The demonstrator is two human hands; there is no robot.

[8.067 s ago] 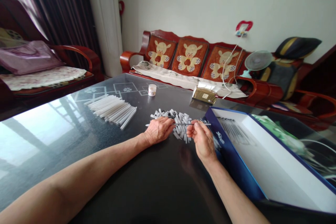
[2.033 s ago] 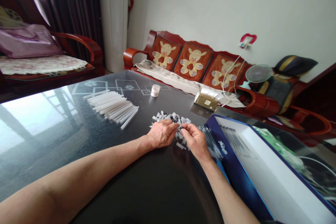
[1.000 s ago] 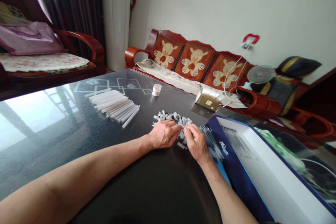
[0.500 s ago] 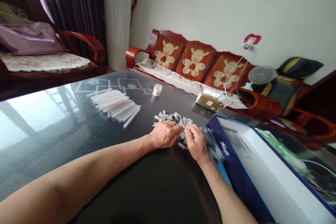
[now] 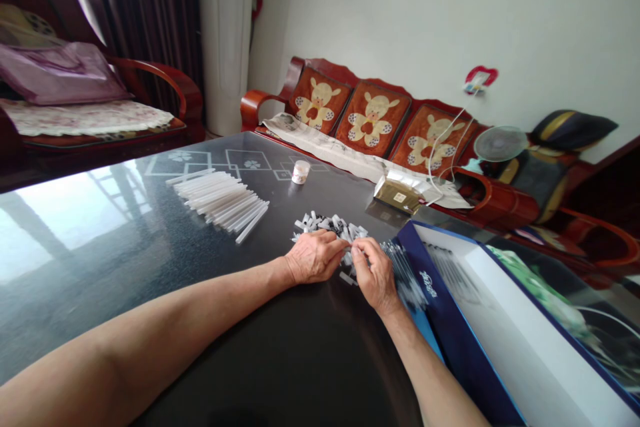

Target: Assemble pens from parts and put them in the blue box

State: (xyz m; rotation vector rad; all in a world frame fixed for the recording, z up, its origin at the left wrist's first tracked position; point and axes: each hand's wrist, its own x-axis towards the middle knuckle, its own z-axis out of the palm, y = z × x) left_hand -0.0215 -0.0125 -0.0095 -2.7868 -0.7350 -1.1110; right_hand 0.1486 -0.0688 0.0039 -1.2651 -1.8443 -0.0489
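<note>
My left hand (image 5: 316, 256) and my right hand (image 5: 374, 273) meet fingertip to fingertip over a pile of small white and black pieces (image 5: 330, 221) on the dark table (image 5: 280, 360). Both hands are closed in a pinch; whatever sits between the fingertips is too small and hidden to name. To the right of my right hand lies a bundle of thin clear sticks (image 5: 406, 273), against the wall of a dark blue box (image 5: 450, 320). A row of white translucent tubes (image 5: 223, 203) lies on the table beyond my left forearm.
A small white roll (image 5: 301, 172) stands near the table's far side. A gold tissue pack (image 5: 399, 192) lies behind the box, which holds more thin sticks (image 5: 453, 270). Green-white plastic packaging (image 5: 540, 290) is at the box's right. A wooden sofa (image 5: 370, 113) stands beyond the table.
Almost nothing differs: both hands keep the same pinch over the pile, and the view has shifted very slightly.
</note>
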